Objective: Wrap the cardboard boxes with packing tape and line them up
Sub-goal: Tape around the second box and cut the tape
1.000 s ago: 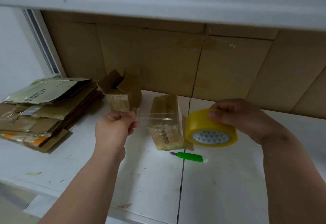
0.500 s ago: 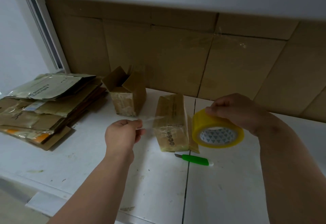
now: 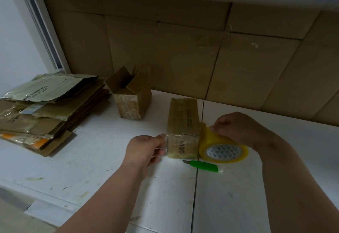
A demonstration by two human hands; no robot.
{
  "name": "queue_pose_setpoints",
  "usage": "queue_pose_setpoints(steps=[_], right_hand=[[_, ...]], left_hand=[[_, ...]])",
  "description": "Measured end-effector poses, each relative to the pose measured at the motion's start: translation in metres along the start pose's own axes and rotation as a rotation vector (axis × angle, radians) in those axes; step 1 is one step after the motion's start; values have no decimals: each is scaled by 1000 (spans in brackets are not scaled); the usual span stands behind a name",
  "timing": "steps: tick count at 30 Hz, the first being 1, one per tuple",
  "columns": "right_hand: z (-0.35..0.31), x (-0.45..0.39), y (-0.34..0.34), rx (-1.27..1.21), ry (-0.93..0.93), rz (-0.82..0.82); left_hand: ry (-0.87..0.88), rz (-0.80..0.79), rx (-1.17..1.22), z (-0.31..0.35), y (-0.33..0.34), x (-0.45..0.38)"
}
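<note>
Head view: oblong cardboard box (image 3: 183,122) lying mid-table (image 3: 91,168); left hand (image 3: 145,150) pinching the tape end at its near face; right hand (image 3: 238,128) gripping the yellow packing tape roll (image 3: 222,149) just beside; box likely light, stiff; tape sticky; hold the roll's rim.

We cannot make out the free end of the tape by our left hand (image 3: 145,150), since the clear strip barely shows against the box (image 3: 183,122). Our right hand (image 3: 236,128) hides the top of the tape roll (image 3: 222,150). The print on the box's near face is too blurred to read. The stack of flattened cardboard (image 3: 42,111) runs off the left edge, and both our forearms are cut by the bottom edge.
</note>
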State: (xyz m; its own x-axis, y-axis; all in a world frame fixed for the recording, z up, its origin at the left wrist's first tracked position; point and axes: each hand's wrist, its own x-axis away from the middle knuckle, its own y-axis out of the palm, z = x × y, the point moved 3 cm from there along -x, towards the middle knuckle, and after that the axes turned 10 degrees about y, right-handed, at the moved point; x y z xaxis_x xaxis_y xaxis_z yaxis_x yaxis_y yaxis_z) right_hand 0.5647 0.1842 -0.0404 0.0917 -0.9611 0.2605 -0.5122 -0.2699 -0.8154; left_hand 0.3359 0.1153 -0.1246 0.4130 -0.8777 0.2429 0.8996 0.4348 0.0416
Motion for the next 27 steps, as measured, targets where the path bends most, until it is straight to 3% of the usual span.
queue_pose_setpoints(steps=[6, 10, 14, 22, 27], right_hand=[[11, 4, 6, -9, 20, 16], [17, 7, 13, -67, 15, 21], [21, 9, 16, -88, 44, 38], [2, 18, 18, 259, -49, 216], [-5, 24, 32, 414, -40, 246]], left_hand=[[60, -48, -125, 2, 7, 1], [247, -28, -229, 7, 8, 0], [392, -140, -353, 19, 16, -1], [659, -302, -631, 27, 9, -3], [759, -354, -795, 34, 10, -4]])
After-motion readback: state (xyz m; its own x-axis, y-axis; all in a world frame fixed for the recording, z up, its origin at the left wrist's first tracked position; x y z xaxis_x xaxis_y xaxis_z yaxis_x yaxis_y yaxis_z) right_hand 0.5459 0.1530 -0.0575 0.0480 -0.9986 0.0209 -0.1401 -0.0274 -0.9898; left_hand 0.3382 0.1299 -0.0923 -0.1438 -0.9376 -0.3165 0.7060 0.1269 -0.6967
